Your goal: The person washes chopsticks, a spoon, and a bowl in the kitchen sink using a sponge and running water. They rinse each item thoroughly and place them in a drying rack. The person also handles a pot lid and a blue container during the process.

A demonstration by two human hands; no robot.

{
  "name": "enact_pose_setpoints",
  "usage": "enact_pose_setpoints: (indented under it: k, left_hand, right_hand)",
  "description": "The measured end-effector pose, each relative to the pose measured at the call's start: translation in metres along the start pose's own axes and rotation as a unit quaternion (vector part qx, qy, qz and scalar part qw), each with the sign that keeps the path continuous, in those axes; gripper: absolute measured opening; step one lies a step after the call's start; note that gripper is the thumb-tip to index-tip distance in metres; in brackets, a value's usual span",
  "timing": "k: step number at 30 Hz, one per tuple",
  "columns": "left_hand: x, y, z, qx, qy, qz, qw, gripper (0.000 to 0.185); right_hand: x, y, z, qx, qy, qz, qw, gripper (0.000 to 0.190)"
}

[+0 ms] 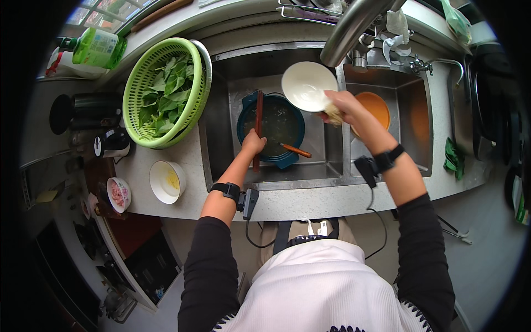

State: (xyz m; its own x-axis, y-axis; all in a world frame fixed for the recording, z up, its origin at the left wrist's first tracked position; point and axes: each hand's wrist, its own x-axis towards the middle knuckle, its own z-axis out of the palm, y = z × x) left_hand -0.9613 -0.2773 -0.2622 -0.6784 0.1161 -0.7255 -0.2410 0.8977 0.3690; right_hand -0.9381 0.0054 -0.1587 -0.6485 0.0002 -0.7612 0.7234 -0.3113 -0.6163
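Observation:
In the larger basin of the steel sink sits a teal pot with murky water in it. My left hand grips reddish-brown chopsticks that lie across the pot's left side. A wooden-handled utensil rests over the pot's lower right rim, its far end under the water. Above the divider between the basins, my right hand holds a white bowl, tilted so its inside shows, with only a wet sheen in it. A tan scrubber is also in that hand, against the bowl's outside.
A green colander of leafy greens stands left of the sink. Nearer are a white bowl with yellow bits and a bowl of minced meat. The faucet overhangs the basins. An orange bowl sits in the right basin.

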Motion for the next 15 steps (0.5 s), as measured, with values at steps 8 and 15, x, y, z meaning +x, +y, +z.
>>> enact_pose_setpoints:
  k: [8, 15]
  left_hand:
    - [-0.023, -0.012, -0.011, -0.509, -0.213, 0.0, 0.834, 0.017]
    - [-0.057, -0.008, -0.041, -0.574, -0.274, -0.05, 0.771, 0.027]
  right_hand:
    - [0.136, 0.046, 0.014, 0.049, 0.203, 0.104, 0.972, 0.029]
    - [0.09, 0.026, 0.032, -0.662, 0.159, 0.109, 0.724, 0.045]
